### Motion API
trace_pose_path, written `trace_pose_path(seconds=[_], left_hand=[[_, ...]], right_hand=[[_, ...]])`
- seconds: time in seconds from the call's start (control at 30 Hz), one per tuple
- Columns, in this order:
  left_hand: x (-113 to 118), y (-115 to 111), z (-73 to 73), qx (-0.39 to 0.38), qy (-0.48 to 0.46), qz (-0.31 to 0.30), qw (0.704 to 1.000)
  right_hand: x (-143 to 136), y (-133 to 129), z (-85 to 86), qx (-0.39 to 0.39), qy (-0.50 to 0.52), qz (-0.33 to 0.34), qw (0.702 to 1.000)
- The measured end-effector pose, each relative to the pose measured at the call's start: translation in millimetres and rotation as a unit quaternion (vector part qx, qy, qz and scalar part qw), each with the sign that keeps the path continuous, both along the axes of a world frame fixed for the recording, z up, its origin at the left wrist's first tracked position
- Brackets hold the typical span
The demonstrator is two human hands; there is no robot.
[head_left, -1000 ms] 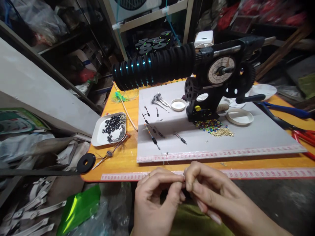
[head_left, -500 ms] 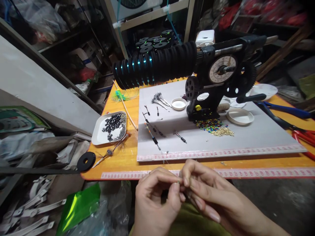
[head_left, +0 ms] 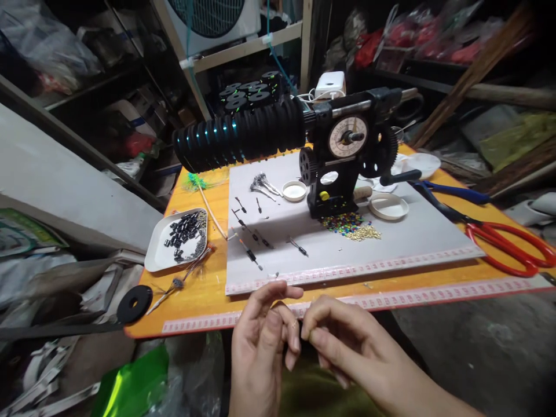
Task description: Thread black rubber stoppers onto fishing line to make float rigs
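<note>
Both hands are close together in front of the table's near edge. My left hand [head_left: 267,341] has its index finger stretched out, while the thumb presses against the curled middle finger. A tiny gold-coloured speck shows near those fingertips; what it is stays too small to tell. My right hand [head_left: 347,347] is closed in a pinch of thumb and forefinger, and anything between them is hidden. A narrow gap separates the two hands. Just beyond lies a grey board [head_left: 282,260] with small black fittings [head_left: 251,253] on it, edged by a measuring tape [head_left: 373,300].
A hand-cranked machine [head_left: 339,168] carrying a row of black spools [head_left: 243,136] stands on the board. Beside its base lie coloured beads [head_left: 343,225] and gold pieces [head_left: 365,233]. A white tray [head_left: 152,249] holds black parts. Red-handled scissors [head_left: 512,246] lie right; a black ring [head_left: 134,304] left.
My hands have drawn slightly apart. The left index finger has straightened away from the right fingertips. The camera view has shifted, so the table and machine appear farther left.
</note>
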State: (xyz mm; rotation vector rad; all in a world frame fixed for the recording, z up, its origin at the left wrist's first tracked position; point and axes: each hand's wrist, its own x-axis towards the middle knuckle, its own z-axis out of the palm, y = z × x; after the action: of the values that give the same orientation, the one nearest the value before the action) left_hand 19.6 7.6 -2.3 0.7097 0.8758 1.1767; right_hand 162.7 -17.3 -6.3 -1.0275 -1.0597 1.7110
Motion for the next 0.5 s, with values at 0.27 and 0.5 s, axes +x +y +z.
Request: trace_pose_path(seconds=[0.27, 0.5], left_hand=[[3.8, 1.4, 4.6, -0.002, 0.036, 0.004, 0.999], [2.9, -1.0, 11.0, -0.066, 0.071, 0.038, 0.995]], right_hand=[[-1.4, -2.3, -4.1, 0.092, -0.117, -0.018, 0.989], [55.6, -17.8, -13.6, 0.335, -0.446, -0.181, 0.810]])
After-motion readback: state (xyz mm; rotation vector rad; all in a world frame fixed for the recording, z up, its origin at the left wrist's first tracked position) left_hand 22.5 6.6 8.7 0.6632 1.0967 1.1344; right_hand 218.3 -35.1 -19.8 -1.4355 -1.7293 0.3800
